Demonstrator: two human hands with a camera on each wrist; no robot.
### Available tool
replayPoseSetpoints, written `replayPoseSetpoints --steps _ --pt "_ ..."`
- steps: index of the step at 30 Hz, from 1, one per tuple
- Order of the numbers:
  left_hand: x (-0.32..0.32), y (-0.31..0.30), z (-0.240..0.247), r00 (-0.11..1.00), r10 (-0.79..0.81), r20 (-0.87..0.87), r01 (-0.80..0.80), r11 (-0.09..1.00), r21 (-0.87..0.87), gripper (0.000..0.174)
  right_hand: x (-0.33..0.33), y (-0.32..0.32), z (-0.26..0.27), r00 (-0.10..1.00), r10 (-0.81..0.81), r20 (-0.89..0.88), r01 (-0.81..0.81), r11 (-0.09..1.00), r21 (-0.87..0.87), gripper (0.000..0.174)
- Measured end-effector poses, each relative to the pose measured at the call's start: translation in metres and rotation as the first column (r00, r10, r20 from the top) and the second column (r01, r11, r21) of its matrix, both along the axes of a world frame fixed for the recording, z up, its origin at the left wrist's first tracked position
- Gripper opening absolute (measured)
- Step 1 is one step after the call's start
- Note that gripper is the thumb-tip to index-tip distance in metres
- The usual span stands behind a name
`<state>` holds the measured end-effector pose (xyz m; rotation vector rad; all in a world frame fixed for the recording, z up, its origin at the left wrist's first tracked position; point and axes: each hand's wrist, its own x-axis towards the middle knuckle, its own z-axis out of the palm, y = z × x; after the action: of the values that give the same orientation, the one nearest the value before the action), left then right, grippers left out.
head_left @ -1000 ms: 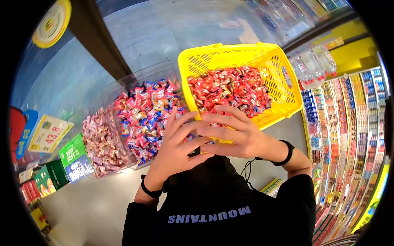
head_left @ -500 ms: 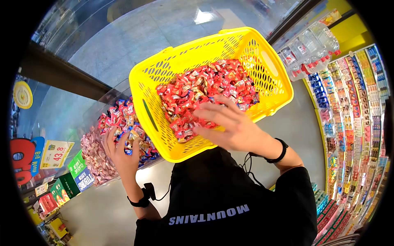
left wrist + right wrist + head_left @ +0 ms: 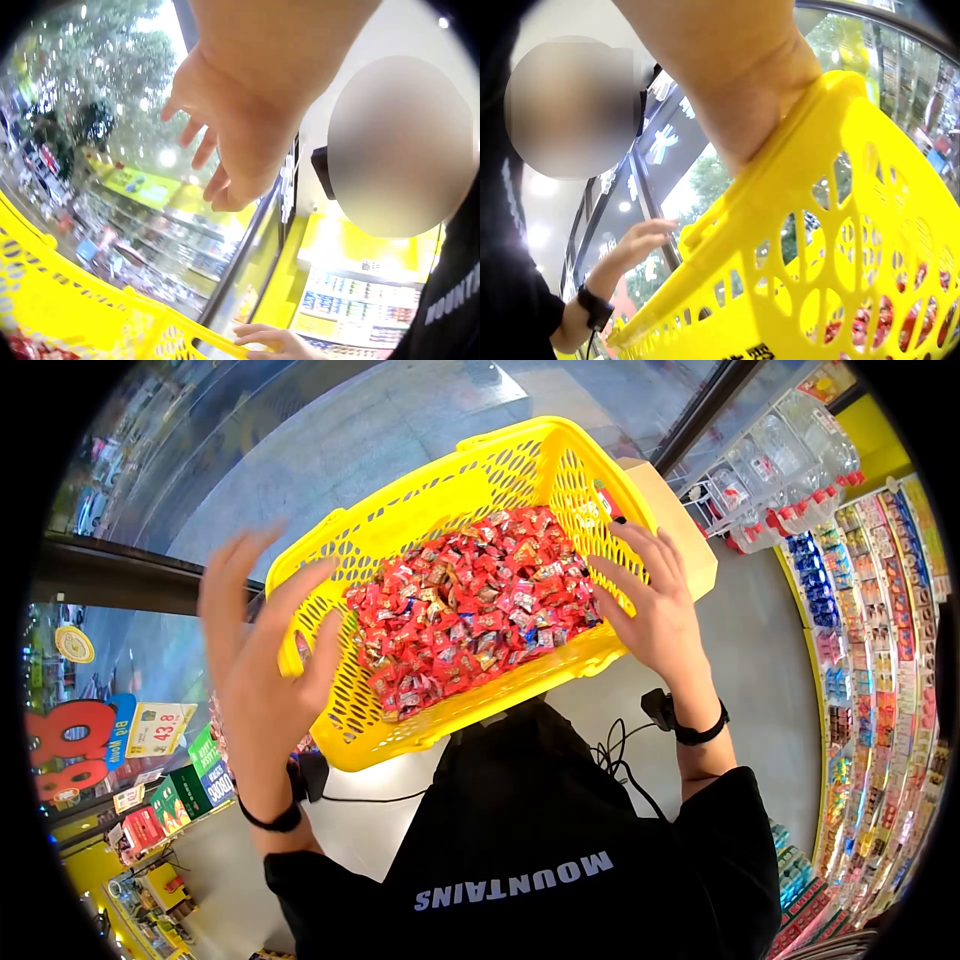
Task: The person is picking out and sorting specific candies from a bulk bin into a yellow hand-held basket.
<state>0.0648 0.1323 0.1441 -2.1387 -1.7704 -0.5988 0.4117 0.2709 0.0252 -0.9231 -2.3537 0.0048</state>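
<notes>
A yellow plastic basket (image 3: 420, 480) with perforated walls holds a heap of red-wrapped candies (image 3: 480, 610), a few blue and gold wrappers among them. Over its left end my left hand (image 3: 265, 650) is raised, fingers spread and blurred by motion; in the left wrist view the same hand (image 3: 232, 127) hangs above the basket with nothing in it. At the right end my right hand (image 3: 660, 605) lies at the rim, fingers extended and spread over the end wall. Its fingers are hidden behind the rim (image 3: 750, 195) in the right wrist view.
A cardboard box (image 3: 670, 510) stands behind the basket's right end. Water bottles (image 3: 780, 470) sit on a rack at right, beside long shelves of packaged goods (image 3: 880, 660). Price signs (image 3: 160, 730) and drink cartons (image 3: 180, 800) are at left, with a window behind.
The basket has shifted left in the head view and now covers most of the candy bins. My left hand rose from those bins to the basket's left end; my right hand moved from the candies to the right rim.
</notes>
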Motion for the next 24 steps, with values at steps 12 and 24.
replayPoseSetpoints --steps 12,24 --pt "0.104 0.161 -0.169 0.89 -0.452 -0.057 0.349 0.757 -0.553 0.038 0.002 0.003 -0.009 0.993 0.048 -0.108 -0.052 0.998 -0.03 0.027" --pt "0.11 0.157 -0.21 0.807 -0.476 -0.349 0.112 0.704 -0.701 0.036 -0.002 0.002 -0.008 0.987 0.005 -0.161 -0.011 0.999 -0.036 0.023"
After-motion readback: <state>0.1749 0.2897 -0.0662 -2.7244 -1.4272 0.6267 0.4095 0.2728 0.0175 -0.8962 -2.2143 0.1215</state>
